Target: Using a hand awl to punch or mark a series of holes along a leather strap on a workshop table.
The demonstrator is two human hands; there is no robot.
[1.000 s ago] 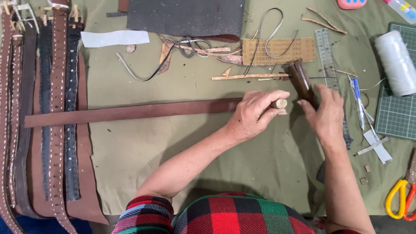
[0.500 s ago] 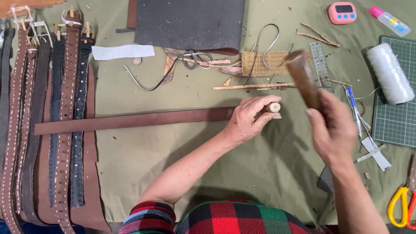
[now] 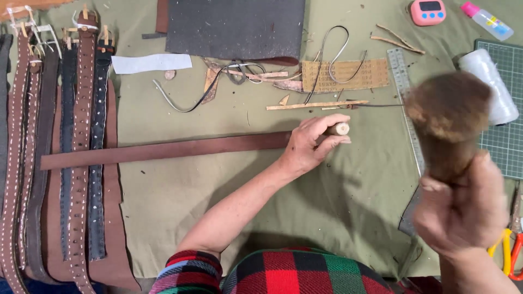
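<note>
Right hand (image 3: 463, 212) in a closed grip on a raised brown mallet (image 3: 449, 122); left hand (image 3: 313, 144) pinching a wooden-handled punch (image 3: 341, 129) upright on the brown leather strap (image 3: 163, 151).

The mallet is blurred and held up over the punch, seemingly poised for a blow, while the left hand's grip is clamped round the punch to steady its tip on the strap's right end. The strap lies flat across the green cloth of the tabletop (image 3: 180, 212), its left end over a row of finished belts (image 3: 71, 163). Right of the strap lie a steel ruler (image 3: 406, 103), a spool of white thread (image 3: 490, 87), a green cutting mat (image 3: 506, 141) and orange-handled scissors (image 3: 504, 250). Beyond the strap lie leather scraps (image 3: 321, 104), a dark leather sheet (image 3: 234, 27) and a pink timer (image 3: 427, 11).
</note>
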